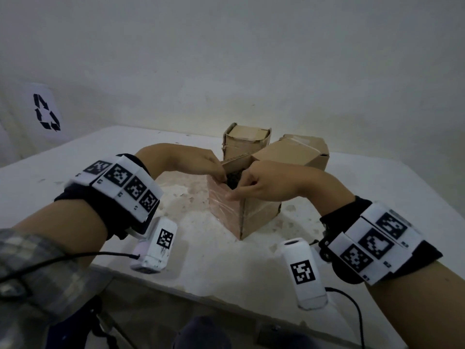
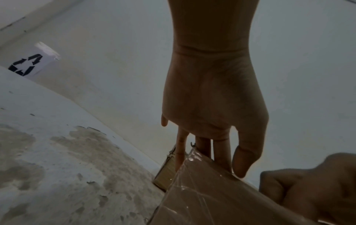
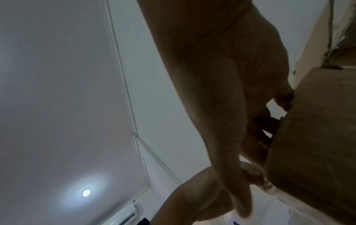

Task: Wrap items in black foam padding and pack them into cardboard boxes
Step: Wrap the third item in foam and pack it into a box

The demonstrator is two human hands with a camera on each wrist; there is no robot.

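An open cardboard box (image 1: 256, 212) with clear tape on its left face stands mid-table. Black foam padding (image 1: 232, 178) shows inside its top opening. My left hand (image 1: 221, 175) reaches over the far left rim by a raised flap (image 1: 236, 163). In the left wrist view its fingers (image 2: 221, 156) go down behind the taped wall (image 2: 221, 197) with the thumb outside. My right hand (image 1: 237, 188) curls its fingers over the near rim onto the foam, thumb lying along the outside edge. In the right wrist view these fingers (image 3: 263, 129) hook over the box wall (image 3: 312, 137).
Two closed cardboard boxes stand behind: one upright (image 1: 247, 142), one larger at the right (image 1: 302, 152). The white table (image 1: 201, 260) is stained around the box, its near edge close to me. A white panel with a recycling symbol (image 1: 46, 112) is at far left.
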